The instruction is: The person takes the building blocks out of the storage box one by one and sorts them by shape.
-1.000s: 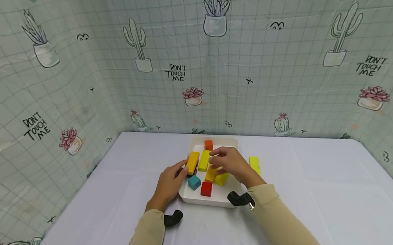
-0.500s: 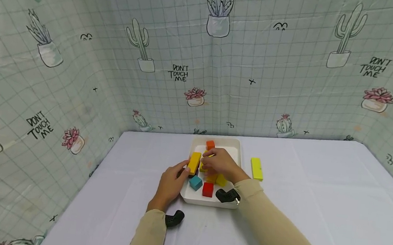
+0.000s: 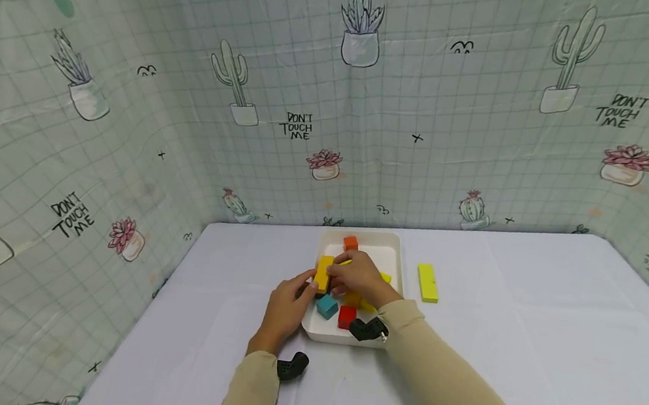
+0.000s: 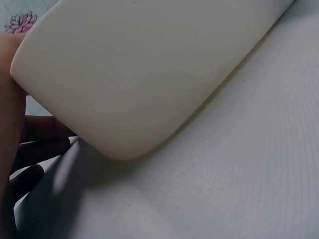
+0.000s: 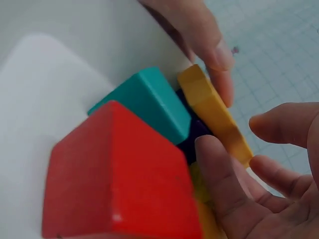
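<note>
Watching the feeds from my end: the right hand (image 3: 363, 276) and its wrist device (image 3: 367, 329) block my view of the middle of the white tray (image 3: 386, 252), so the yellow (image 3: 368, 306) and amber (image 3: 352, 299) pieces under it only show in bits. The red block (image 3: 347, 317) hogs the right wrist view, with the teal block (image 3: 327, 306) right behind it and a dark block (image 5: 197, 133) tucked in next to that. Orange cube (image 3: 350, 243) sits near the far end; one long lime bar (image 3: 427, 283) is outside on the white cloth (image 3: 526, 316), right of the tray. My left wrist view is mostly smooth, matte tray wall with a rounded corner. Blocks are solid-coloured and crisp-edged.

The long yellow-orange block (image 3: 323, 274) is by the tray's left wall. Right fingers are parted around its near side; can't confirm contact. The left hand (image 3: 285, 307) has thumb and index right up against its left side, but I can't tell if they're gripping. Behind everything: creased, grid-printed cactus fabric (image 3: 431, 88).
</note>
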Action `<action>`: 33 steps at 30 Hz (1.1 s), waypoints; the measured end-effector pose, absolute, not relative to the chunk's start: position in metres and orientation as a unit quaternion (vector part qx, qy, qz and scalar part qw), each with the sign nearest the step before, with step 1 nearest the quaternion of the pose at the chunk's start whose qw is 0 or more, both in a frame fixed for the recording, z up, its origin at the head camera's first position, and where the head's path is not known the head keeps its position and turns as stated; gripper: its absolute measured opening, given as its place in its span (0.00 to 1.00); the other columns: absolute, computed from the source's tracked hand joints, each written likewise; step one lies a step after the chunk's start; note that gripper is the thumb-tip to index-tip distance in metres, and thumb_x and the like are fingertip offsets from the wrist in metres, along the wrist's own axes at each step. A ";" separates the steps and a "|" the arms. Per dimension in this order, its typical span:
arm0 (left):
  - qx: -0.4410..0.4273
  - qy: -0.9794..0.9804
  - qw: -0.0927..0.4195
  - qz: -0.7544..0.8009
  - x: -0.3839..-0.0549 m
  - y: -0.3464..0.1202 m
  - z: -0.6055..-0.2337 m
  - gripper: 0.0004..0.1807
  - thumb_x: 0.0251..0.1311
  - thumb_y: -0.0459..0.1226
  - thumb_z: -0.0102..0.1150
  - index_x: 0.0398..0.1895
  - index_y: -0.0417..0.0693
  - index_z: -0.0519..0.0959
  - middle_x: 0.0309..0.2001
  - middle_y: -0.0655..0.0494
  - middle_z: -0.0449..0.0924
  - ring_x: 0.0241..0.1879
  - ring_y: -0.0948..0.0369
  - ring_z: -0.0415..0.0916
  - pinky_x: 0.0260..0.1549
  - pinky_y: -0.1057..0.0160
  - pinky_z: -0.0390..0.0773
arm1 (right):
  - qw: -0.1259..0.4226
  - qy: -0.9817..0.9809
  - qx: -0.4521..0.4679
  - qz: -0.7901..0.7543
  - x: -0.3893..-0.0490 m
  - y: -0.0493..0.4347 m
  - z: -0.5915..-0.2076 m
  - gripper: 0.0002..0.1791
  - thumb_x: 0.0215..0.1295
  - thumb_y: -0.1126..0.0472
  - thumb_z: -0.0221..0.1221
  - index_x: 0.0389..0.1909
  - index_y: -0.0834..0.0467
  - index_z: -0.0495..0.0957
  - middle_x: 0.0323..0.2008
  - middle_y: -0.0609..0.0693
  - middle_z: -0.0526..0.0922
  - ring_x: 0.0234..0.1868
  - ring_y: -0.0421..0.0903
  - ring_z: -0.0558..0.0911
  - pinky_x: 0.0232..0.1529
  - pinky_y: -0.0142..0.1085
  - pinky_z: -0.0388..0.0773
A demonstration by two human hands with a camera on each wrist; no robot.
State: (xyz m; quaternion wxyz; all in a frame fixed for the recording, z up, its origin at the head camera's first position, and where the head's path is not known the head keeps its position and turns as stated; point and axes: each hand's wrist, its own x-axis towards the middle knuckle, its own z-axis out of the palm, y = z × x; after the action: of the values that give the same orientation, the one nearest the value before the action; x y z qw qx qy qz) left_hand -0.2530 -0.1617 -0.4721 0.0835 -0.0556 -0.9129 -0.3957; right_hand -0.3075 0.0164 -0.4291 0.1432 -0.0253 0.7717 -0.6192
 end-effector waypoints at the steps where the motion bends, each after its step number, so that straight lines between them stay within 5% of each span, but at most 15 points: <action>1: -0.058 -0.913 0.085 -0.396 -0.253 -0.162 -0.472 0.25 0.74 0.53 0.48 0.70 0.59 0.73 0.51 0.53 0.82 0.51 0.53 0.75 0.57 0.47 0.74 | 0.142 0.772 -0.025 -0.618 -0.307 0.016 -0.430 0.21 0.69 0.60 0.62 0.57 0.67 0.71 0.36 0.59 0.85 0.30 0.50 0.86 0.36 0.38 0.85; 18: -0.059 -0.913 0.081 -0.395 -0.254 -0.161 -0.472 0.25 0.74 0.53 0.48 0.69 0.57 0.75 0.57 0.51 0.81 0.55 0.51 0.74 0.60 0.44 0.71 | 0.143 0.775 -0.034 -0.614 -0.309 0.020 -0.436 0.27 0.66 0.59 0.66 0.61 0.66 0.70 0.35 0.58 0.86 0.30 0.49 0.87 0.36 0.38 0.85; 33: -0.068 -0.913 0.093 -0.392 -0.254 -0.163 -0.473 0.26 0.74 0.55 0.46 0.68 0.58 0.76 0.58 0.53 0.80 0.55 0.52 0.74 0.59 0.45 0.72 | 0.132 0.792 -0.043 -0.595 -0.308 0.020 -0.435 0.30 0.65 0.60 0.66 0.64 0.64 0.68 0.46 0.61 0.81 0.27 0.50 0.85 0.37 0.37 0.84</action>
State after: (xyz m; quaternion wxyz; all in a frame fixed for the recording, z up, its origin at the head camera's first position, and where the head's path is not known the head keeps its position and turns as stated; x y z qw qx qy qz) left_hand -0.2540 -0.1626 -0.4727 0.0930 -0.0684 -0.9128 -0.3918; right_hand -0.3078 0.0201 -0.4351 0.1318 -0.0427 0.7915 -0.5952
